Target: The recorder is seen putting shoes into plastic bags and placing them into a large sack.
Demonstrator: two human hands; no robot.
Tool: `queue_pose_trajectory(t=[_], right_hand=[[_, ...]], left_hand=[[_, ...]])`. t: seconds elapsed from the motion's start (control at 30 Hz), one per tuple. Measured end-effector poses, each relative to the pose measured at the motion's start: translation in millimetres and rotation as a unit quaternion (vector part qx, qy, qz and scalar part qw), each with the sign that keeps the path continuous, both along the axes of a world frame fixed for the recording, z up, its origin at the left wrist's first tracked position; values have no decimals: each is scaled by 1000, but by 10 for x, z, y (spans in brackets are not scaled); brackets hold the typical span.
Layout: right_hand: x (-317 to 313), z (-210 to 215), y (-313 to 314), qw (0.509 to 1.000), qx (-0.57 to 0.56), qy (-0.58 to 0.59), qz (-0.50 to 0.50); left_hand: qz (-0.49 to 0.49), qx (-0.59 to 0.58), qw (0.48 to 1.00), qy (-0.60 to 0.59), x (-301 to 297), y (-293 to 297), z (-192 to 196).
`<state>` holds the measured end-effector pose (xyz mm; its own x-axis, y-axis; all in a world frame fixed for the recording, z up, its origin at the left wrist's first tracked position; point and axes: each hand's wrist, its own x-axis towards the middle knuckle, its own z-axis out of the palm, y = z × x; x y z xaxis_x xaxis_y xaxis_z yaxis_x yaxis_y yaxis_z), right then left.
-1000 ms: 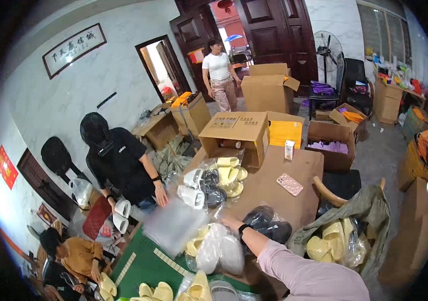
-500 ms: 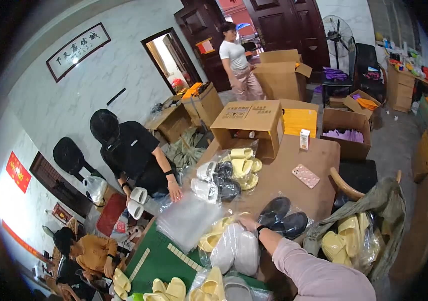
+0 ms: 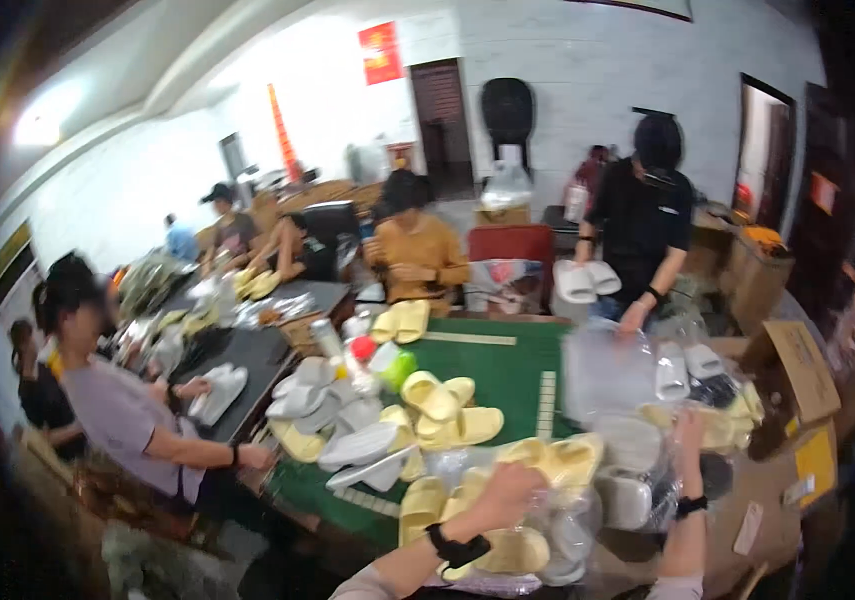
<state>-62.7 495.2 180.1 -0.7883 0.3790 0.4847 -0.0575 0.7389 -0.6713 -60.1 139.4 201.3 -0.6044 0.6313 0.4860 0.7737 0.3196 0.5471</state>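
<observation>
The left hand (image 3: pixel 509 497), partly curled, is just beside pale yellow moulded slippers (image 3: pixel 572 462) toward the near edge of the brown-topped table (image 3: pixel 775 488); blur hides whether its fingers grasp anything. The right hand (image 3: pixel 688 432) is farther right, beside light grey slippers in clear plastic bags (image 3: pixel 631 440); whether its fingers grip plastic I cannot tell. Toward the far edge, stacked clear plastic sheets (image 3: pixel 602 378) lie beside the green mat (image 3: pixel 502 370), a co-worker's hand (image 3: pixel 635 318) at them

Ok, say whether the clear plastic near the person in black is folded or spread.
Spread: the clear plastic lies broad and flat by the co-worker's hand.
</observation>
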Motion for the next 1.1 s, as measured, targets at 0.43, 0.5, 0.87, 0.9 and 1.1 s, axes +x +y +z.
queue_pose_trajectory(t=[0.43,0.5,0.87,0.9,1.1], right_hand=[[1137,1467,-2487,780,563,157,222],[1356,1731,-2695,901,210,-117,362],[2350,1449,-3572,900,6,-376,222],[2479,1357,-3693,924,-5,-343,169],[3149,1229,-4134,972,-136,-191,-24]], left_hand=[[-51,193,977,79,733,-539,507],[-108,206,971,62,862,-702,604],[-408,130,903,24,1125,-1297,745],[-422,123,897,37,1163,-1302,814],[-607,56,790,65,1431,-1074,897]])
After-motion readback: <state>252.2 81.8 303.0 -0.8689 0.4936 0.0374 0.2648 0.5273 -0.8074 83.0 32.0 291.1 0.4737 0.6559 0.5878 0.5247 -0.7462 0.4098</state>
